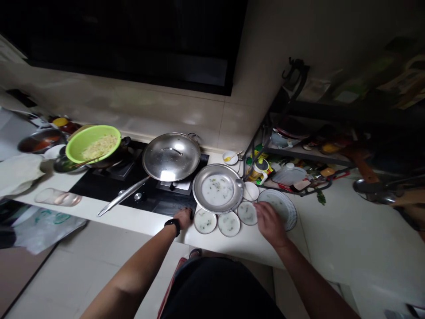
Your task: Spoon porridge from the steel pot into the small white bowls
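Observation:
My right hand (pixel 270 223) is closed, its fingers pinched around the thin handle of a metal spoon (pixel 239 182). The spoon's bowl is over the right rim of a round metal basin (pixel 198 190) with white liquid and green bits. Below the basin sit small bowls of similar liquid: a left one (pixel 205 221), a middle one (pixel 229 224) and a right one (pixel 247 213) near my fingers. My left hand (pixel 183 218), with a black watch at the wrist, rests at the front right corner of the black hob (pixel 156 201); its fingers are mostly hidden.
A lidded wok (pixel 171 157) stands on the hob, its long handle jutting forward. Farther left are a green bowl (pixel 75 148) of shredded food and a glass (pixel 58 197) lying down. A ribbed plate (pixel 292 210) and a crowded rack (pixel 288 170) are at right.

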`<act>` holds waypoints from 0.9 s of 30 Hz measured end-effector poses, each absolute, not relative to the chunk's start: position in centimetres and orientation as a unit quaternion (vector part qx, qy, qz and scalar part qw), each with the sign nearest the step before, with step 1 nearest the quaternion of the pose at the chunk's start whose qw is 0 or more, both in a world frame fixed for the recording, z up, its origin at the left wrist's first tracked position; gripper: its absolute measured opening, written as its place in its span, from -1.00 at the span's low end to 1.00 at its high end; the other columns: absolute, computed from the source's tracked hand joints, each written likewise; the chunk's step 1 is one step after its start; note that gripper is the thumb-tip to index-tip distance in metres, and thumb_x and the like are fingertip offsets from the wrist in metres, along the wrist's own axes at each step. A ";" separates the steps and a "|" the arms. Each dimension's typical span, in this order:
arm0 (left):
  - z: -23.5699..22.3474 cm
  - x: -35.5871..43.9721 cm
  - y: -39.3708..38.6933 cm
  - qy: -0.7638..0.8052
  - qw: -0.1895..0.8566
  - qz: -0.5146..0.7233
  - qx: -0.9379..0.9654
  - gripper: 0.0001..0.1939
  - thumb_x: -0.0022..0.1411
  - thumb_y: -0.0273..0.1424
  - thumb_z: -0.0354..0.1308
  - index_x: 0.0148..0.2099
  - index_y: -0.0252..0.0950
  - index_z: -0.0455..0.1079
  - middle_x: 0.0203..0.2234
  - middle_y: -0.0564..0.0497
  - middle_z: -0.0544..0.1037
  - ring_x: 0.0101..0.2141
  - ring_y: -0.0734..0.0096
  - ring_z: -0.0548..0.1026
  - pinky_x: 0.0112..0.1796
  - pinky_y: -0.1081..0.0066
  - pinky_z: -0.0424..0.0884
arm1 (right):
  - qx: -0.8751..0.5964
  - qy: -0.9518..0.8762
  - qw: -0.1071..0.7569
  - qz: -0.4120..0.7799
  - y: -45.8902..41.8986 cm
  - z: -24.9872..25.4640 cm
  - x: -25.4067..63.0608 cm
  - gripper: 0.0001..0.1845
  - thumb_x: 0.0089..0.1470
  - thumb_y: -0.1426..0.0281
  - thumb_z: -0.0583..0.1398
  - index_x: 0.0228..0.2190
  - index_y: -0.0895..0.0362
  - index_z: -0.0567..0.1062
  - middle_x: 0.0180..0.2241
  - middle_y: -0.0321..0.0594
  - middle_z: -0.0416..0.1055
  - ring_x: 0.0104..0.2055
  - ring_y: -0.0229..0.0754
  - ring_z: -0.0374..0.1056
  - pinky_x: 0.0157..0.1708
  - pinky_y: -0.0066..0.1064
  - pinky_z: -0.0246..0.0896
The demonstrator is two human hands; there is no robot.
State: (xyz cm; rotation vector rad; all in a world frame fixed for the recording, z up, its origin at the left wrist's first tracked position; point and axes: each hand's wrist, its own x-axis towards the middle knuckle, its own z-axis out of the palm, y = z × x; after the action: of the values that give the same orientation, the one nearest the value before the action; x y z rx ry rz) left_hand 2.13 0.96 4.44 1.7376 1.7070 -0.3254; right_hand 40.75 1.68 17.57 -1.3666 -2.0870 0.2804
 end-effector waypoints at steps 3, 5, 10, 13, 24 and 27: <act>4.5 2.2 1.0 0.651 0.332 -0.123 0.671 -0.59 0.18 -0.21 0.20 0.00 -0.34 0.47 -0.01 -0.33 0.56 -0.01 -0.03 0.55 -0.02 0.21 0.43 | -0.576 -0.746 0.325 0.079 2.7 17.5 43.2 -0.68 0.30 0.30 0.06 -0.12 0.04 0.59 -0.12 -0.04 0.53 -0.03 0.04 0.44 0.07 -0.07 0.37; 4.6 2.2 1.0 0.651 0.327 -0.126 0.674 -0.60 0.17 -0.23 0.21 0.00 -0.35 0.47 -0.01 -0.33 0.56 -0.01 -0.03 0.55 -0.01 0.20 0.43 | -0.600 -0.728 0.323 0.080 3.6 16.7 44.1 -0.68 0.28 0.27 0.05 -0.17 0.05 0.59 -0.15 -0.03 0.53 -0.05 0.05 0.44 0.05 -0.05 0.37; 4.9 2.4 1.1 0.655 0.324 -0.136 0.669 -0.62 0.19 -0.27 0.20 0.01 -0.34 0.47 -0.01 -0.32 0.56 -0.01 -0.01 0.56 -0.01 0.22 0.42 | -0.629 -0.662 0.373 0.167 4.7 13.9 44.3 -0.71 0.17 0.19 0.13 -0.29 0.08 0.59 -0.18 -0.01 0.55 -0.06 0.06 0.45 0.07 -0.03 0.34; 5.0 2.4 1.1 0.656 0.329 -0.138 0.665 -0.63 0.21 -0.25 0.20 0.01 -0.33 0.47 -0.02 -0.30 0.57 -0.02 0.02 0.56 -0.02 0.23 0.43 | -0.670 -0.481 0.483 0.294 4.3 12.7 43.8 -0.74 0.04 0.18 0.25 -0.35 0.11 0.58 -0.28 -0.05 0.58 -0.12 0.06 0.50 0.08 0.02 0.34; 4.7 2.3 1.1 0.655 0.330 -0.140 0.665 -0.66 0.20 -0.28 0.21 -0.02 -0.33 0.47 -0.02 -0.30 0.57 -0.01 0.03 0.56 -0.03 0.24 0.43 | -0.650 -0.191 0.637 0.367 3.9 11.4 44.8 -0.64 -0.09 0.13 0.36 -0.44 0.12 0.42 -0.47 -0.25 0.54 -0.42 -0.04 0.59 -0.25 -0.04 0.58; 4.8 2.3 1.1 0.654 0.328 -0.135 0.668 -0.65 0.19 -0.31 0.22 -0.01 -0.34 0.47 -0.03 -0.30 0.57 -0.01 0.02 0.56 -0.02 0.24 0.42 | -0.641 -0.201 0.650 0.355 3.9 13.1 45.0 -0.62 -0.09 0.14 0.40 -0.39 0.15 0.47 -0.45 -0.25 0.55 -0.41 -0.07 0.59 -0.23 -0.09 0.58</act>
State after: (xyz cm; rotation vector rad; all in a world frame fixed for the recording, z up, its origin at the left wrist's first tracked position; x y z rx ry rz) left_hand 2.28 1.14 4.78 1.7495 1.7111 -0.3544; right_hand 45.04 3.90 13.12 -1.4572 -0.4576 0.8056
